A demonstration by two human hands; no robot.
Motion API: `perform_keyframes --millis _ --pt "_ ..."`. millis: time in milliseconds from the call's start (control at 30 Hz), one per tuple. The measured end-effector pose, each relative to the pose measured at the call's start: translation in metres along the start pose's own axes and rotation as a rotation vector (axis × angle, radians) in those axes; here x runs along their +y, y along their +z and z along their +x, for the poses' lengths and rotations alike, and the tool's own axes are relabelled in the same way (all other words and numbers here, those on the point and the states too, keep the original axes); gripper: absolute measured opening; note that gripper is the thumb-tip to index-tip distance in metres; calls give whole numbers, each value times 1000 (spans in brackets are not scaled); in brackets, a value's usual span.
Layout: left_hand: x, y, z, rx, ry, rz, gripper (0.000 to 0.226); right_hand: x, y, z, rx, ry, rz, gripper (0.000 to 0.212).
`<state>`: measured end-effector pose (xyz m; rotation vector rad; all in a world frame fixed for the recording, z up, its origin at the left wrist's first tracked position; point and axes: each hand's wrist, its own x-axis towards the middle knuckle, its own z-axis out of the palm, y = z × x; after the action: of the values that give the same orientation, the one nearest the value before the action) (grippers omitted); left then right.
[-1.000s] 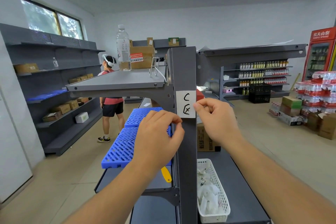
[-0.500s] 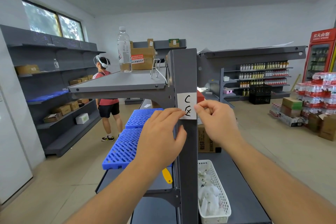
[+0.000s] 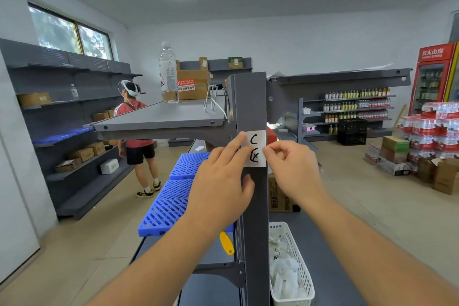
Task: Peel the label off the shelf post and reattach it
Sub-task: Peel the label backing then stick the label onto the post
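Your two hands meet at the label [image 3: 255, 148], a white paper strip with black handwritten marks stuck on the front face of the grey shelf post [image 3: 251, 102], just below the level of the upper shelf [image 3: 159, 117].

Your left hand [image 3: 223, 181] lies flat against the post with fingers extended and loosely spread. The index fingertip presses on the label's left edge near its top corner, and the thumb rests on the post lower down. This hand grips nothing.

Your right hand [image 3: 293, 169] comes in from the right side. Its thumb and index finger are pinched together on the label's right edge, about halfway down, with the other fingers curled in.

Behind the post, a clear bottle [image 3: 168, 73] stands upright on the upper shelf, with a cardboard box [image 3: 193, 83] further back. Below your left hand sit blue plastic grids [image 3: 173, 196]. A white basket [image 3: 301, 266] holding pale packets sits on the lower shelf right of the post. A person in a red shirt [image 3: 135, 131] stands by the wall shelving on the left.
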<state>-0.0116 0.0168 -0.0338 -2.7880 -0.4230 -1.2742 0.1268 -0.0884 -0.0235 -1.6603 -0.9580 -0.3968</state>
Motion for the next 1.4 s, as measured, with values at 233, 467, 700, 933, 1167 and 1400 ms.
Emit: perform_keyframes --millis 233,467,700,933,1167,1400 --pt "5 -5 1 2 4 81 55 -3 1 3 31 56 -33 21" --pt "3 -7 15 123 -106 -209 28 -8 -3 11 72 20 54 12" --pt "5 -3 50 117 -387 -386 28 -13 2 25 70 -20 44 21" --pt "2 -6 53 134 -435 -524 23 -9 -4 29 6 58 160 17" --pt "-4 -6 49 137 -420 -532 19 -3 -3 30 -1 41 173 16" --pt "-7 2 43 135 -386 -408 23 11 4 22 -41 34 127 20"
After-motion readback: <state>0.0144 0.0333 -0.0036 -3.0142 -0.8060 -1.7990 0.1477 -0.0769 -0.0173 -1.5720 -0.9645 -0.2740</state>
